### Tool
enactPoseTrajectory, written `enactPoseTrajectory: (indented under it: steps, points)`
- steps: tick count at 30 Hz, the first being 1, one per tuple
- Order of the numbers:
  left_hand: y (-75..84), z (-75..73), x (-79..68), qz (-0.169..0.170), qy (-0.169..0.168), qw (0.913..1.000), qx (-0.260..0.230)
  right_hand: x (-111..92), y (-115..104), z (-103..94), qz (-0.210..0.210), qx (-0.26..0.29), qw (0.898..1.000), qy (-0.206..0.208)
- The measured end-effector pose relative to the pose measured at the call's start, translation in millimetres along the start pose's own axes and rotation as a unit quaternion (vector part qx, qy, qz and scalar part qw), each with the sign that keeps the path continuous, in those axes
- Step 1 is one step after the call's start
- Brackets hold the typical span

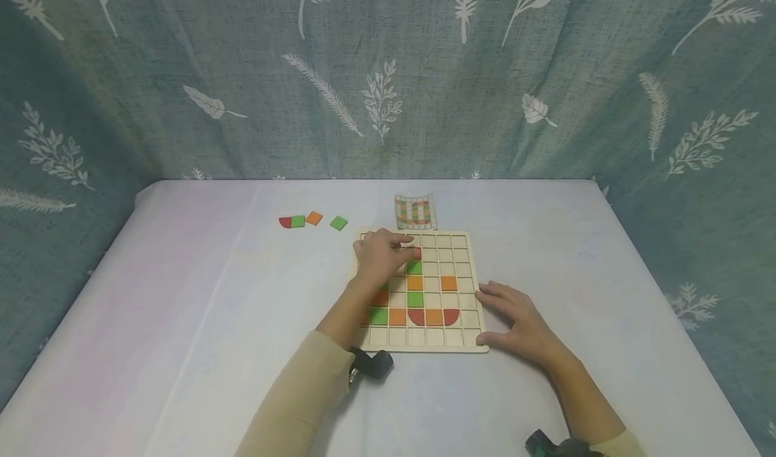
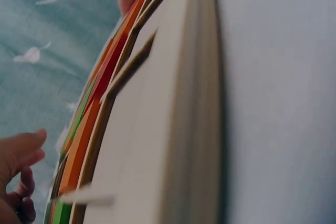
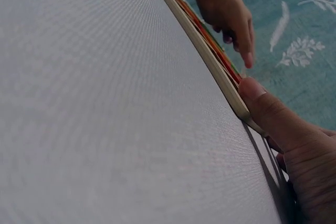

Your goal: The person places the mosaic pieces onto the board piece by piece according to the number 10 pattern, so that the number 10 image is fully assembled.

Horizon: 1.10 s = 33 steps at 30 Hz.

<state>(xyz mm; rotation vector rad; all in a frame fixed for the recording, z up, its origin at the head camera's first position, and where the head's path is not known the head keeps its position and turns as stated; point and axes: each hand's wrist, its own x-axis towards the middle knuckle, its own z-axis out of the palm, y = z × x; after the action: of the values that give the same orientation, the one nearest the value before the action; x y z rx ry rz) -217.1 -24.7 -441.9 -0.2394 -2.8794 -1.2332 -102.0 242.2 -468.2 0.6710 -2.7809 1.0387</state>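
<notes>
A pale gridded board lies on the table, holding red, orange and green pieces in several cells. My left hand reaches over its upper left part, the thumb tip beside a red piece and partly covering it. No piece shows between the fingers of this left hand in the left wrist view. At the lower right corner, my right hand rests with its thumb on the board and its fingers spread along the right edge. Its thumb touches the corner in the right wrist view.
Left of the board's far edge lie loose pieces: a red one, a green square, an orange square and another green square. A patterned card sits behind the board. A leaf-print curtain encloses the table's back.
</notes>
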Motion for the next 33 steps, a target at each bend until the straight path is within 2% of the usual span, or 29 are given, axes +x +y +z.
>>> enactPoseTrajectory:
  steps: [8, 13, 21, 25, 29, 33]
  points:
    - [-16.6, -20.4, 1.8, -0.025, 0.028, 0.9992, -0.016, 0.7, 1.3, 0.6, 0.001, 0.0, 1.0, -0.002]
    - [-26.0, -37.6, 2.3, -0.048, 0.053, 0.9974, -0.012, 0.5, 0.4, 0.3, 0.01, -0.003, 1.0, -0.007]
    - [-46.2, -62.2, 7.6, -0.082, 0.074, 0.9939, 0.009, -0.4, -0.5, 0.6, 0.015, 0.003, 1.0, -0.009]
    - [-55.8, -68.0, 11.9, -0.095, 0.094, 0.991, 0.013, -1.1, -0.4, 0.2, 0.009, 0.001, 1.0, -0.004]
    - [-65.1, -68.2, 16.2, -0.121, 0.112, 0.9862, 0.011, -1.7, 0.1, 0.2, 0.002, 0.0, 1.0, 0.002]
    - [-72.8, -66.7, 19.8, -0.15, 0.116, 0.9811, 0.038, -1.1, 0.3, 0.9, 0.002, 0.0, 1.0, -0.001]
